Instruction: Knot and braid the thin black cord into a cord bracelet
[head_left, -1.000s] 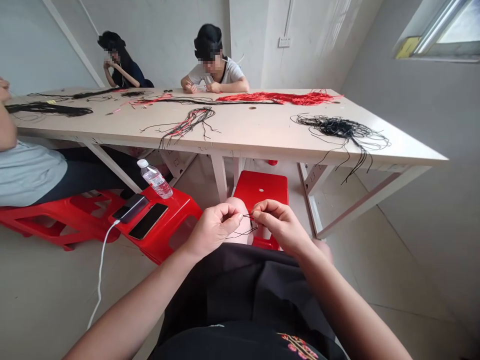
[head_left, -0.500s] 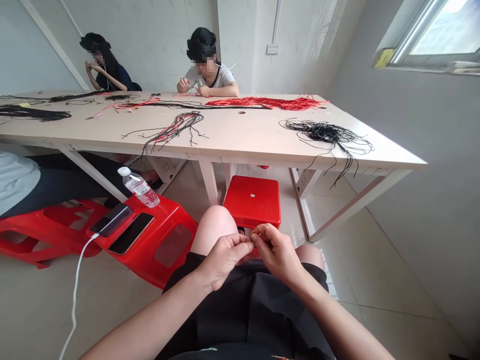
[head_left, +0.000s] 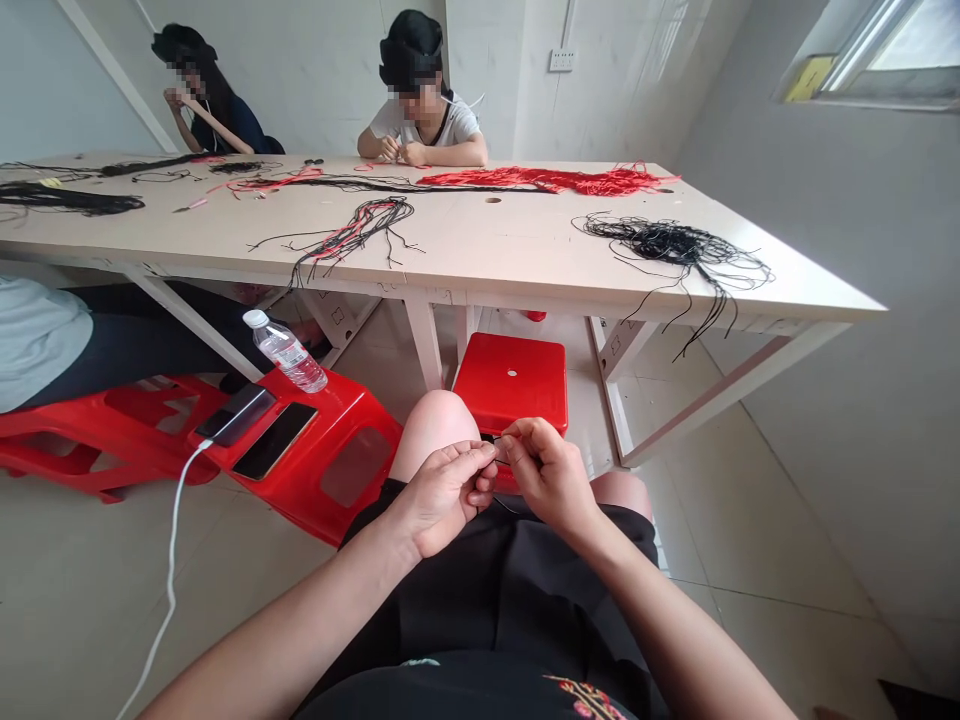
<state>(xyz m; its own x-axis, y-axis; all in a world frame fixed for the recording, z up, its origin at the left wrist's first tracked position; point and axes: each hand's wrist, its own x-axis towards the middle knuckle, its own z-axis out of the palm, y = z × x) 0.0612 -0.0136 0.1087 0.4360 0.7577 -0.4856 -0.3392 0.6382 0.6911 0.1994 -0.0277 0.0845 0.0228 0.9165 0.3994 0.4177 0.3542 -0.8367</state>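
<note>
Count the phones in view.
2. Both lie on the red plastic stool left of the person's knee: one phone, with the white cable leading to it, and a second phone right beside it. Others may be hidden.

The desk (head_left: 480, 235) spans the upper half of the frame, with cord bundles (head_left: 679, 240) lying on it toward the right and others along its far side. Behind it sit two people (head_left: 420, 120), at upper left and top centre; a third person (head_left: 37, 340) sits at the left edge, before it. A stool (head_left: 510, 375) stands at centre, just below the desk's near edge. Another stool (head_left: 300, 450), to its left, carries a bottle (head_left: 285, 352) and two phones (head_left: 274, 440), and a cable (head_left: 171, 590) runs from them down to lower left. The left hand (head_left: 442, 500) and right hand (head_left: 547, 475) meet on a thread (head_left: 496, 438) just before the centre stool. A window (head_left: 870, 60) sits at upper right.
</note>
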